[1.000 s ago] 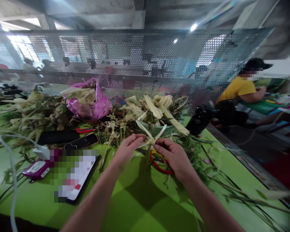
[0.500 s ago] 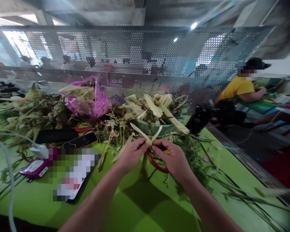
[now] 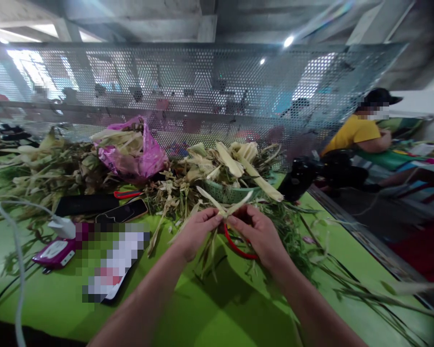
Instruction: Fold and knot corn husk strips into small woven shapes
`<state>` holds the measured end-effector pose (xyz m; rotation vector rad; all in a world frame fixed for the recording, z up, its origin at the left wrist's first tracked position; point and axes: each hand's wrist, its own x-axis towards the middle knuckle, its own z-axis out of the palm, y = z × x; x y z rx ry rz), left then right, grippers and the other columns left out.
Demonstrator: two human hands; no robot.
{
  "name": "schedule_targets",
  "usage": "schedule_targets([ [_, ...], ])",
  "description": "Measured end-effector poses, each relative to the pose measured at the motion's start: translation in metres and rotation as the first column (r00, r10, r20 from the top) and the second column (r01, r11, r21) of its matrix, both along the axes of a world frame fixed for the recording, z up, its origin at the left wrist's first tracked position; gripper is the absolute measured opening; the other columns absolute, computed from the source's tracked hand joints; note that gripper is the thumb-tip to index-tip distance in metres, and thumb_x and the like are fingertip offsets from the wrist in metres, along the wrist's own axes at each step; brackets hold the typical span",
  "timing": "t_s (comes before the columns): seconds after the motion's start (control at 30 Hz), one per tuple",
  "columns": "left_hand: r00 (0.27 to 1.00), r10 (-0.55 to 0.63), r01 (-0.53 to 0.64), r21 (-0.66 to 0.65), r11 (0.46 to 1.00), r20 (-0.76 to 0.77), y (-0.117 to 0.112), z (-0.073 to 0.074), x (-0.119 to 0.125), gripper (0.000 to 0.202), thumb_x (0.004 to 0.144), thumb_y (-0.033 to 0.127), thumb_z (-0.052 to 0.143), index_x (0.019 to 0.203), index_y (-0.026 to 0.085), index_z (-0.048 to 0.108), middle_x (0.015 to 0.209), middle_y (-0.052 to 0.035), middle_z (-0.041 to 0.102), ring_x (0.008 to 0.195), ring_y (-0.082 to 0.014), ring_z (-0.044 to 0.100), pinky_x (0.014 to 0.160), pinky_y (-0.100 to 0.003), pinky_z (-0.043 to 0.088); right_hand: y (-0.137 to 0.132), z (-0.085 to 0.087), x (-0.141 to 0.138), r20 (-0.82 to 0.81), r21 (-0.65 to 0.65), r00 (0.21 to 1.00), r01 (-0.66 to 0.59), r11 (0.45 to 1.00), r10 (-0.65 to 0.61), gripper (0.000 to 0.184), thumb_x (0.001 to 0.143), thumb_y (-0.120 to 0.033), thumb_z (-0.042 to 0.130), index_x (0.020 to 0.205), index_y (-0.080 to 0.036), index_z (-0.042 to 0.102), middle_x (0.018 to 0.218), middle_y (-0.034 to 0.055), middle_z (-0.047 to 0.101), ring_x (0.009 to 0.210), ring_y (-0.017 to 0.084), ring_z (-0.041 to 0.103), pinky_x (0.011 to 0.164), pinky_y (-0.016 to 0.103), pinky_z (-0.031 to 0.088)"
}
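Observation:
Pale dried corn husk strips [image 3: 242, 200] spread upward in a V from between my hands, while thin frayed ends hang below. My left hand [image 3: 197, 231] is closed, pinching the strips at their joint with thumb and fingers. From the other side my right hand [image 3: 260, 233] pinches the same joint, its fingers partly hidden behind the thumb. Beneath the right hand, a red loop handle [image 3: 240, 250] lies on the green table [image 3: 159, 294]. Just beyond the hands stands a green basket [image 3: 222, 193] heaped with corn husks [image 3: 231, 161].
Dried husks [image 3: 63, 168] and a pink plastic bag [image 3: 148, 156] line the back. At left are a phone [image 3: 125, 212], a purple power strip [image 3: 56, 251] and a white cable [image 3: 16, 255]. Green stalks [image 3: 300, 246] lie at right. A person in yellow [image 3: 354, 132] sits beyond.
The right-hand strip now leans farther out to the right, widening the V. The hanging ends have swung left and fanned apart. Both hands keep their pinch.

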<state>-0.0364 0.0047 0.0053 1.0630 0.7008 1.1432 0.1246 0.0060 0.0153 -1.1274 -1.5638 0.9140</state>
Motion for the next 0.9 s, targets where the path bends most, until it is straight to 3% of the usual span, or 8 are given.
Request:
schedule_targets([
  [0.07,0.998,-0.012,0.014,0.028,1.000,-0.055,-0.0011,0.0017,0.0008,0.026,0.075,0.039,0.068,0.080,0.013,0.066,0.070,-0.0001,0.056,0.068,-0.0118,0.048,0.069,-0.024,0.039,0.0005,-0.0009,0.0010,-0.079,-0.028,0.997,-0.019,0.999,0.017,0.028,0.076,-0.043,0.068,0.087,-0.018,0.064,0.080,0.0041,0.067,0.073,0.019,0.061,0.070,0.031,0.049],
  [0.23,0.950,-0.020,0.070,0.149,0.986,-0.310,-0.0037,0.0042,0.0006,0.021,0.083,0.034,0.059,0.077,0.014,0.061,0.070,0.0001,0.052,0.069,-0.0127,0.046,0.067,-0.025,0.038,0.0001,-0.0032,0.0027,-0.014,0.064,0.997,0.083,0.994,-0.082,0.020,0.076,-0.038,0.068,0.079,-0.018,0.066,0.077,0.0032,0.066,0.072,0.019,0.059,0.070,0.031,0.047],
  [0.43,0.923,-0.060,0.124,0.146,0.982,-0.380,-0.0063,0.0062,0.0021,0.020,0.084,0.023,0.053,0.097,0.015,0.065,0.084,-0.0029,0.062,0.082,-0.0161,0.053,0.081,-0.028,0.040,-0.0020,-0.0029,-0.0009,0.080,0.169,0.986,0.131,0.977,-0.147,0.015,0.076,-0.034,0.066,0.075,-0.019,0.066,0.074,0.0025,0.065,0.071,0.018,0.059,0.070,0.030,0.046],
  [0.63,0.953,0.105,-0.068,0.136,0.988,-0.286,-0.0057,0.0046,0.0030,0.016,0.081,0.027,0.055,0.074,0.015,0.063,0.070,-0.0002,0.057,0.072,-0.0142,0.050,0.073,-0.025,0.040,-0.0008,-0.0004,-0.0022,-0.036,-0.037,0.999,0.015,0.999,-0.016,0.028,0.078,-0.044,0.065,0.086,-0.017,0.062,0.077,0.0032,0.064,0.070,0.017,0.057,0.066,0.029,0.045],
  [0.73,0.970,0.163,-0.143,0.124,0.982,-0.178,-0.0040,0.0034,0.0016,0.019,0.080,0.032,0.057,0.072,0.016,0.061,0.067,0.0006,0.054,0.068,-0.0126,0.046,0.068,-0.023,0.038,0.0001,0.0000,-0.0027,0.000,-0.135,0.998,-0.068,0.988,0.068,0.031,0.078,-0.048,0.065,0.079,-0.017,0.060,0.069,0.0004,0.060,0.062,0.014,0.051,0.059,0.026,0.041],
  [0.9,0.982,0.171,-0.165,0.087,0.983,-0.074,-0.0027,-0.0001,0.0015,0.018,0.075,0.033,0.062,0.074,0.015,0.063,0.065,0.0014,0.052,0.063,-0.0110,0.044,0.063,-0.022,0.035,0.0021,-0.0049,-0.0030,0.094,-0.096,0.989,-0.102,0.990,0.111,0.031,0.080,-0.048,0.062,0.072,-0.019,0.056,0.062,-0.0020,0.053,0.057,0.013,0.044,0.055,0.025,0.035],
])
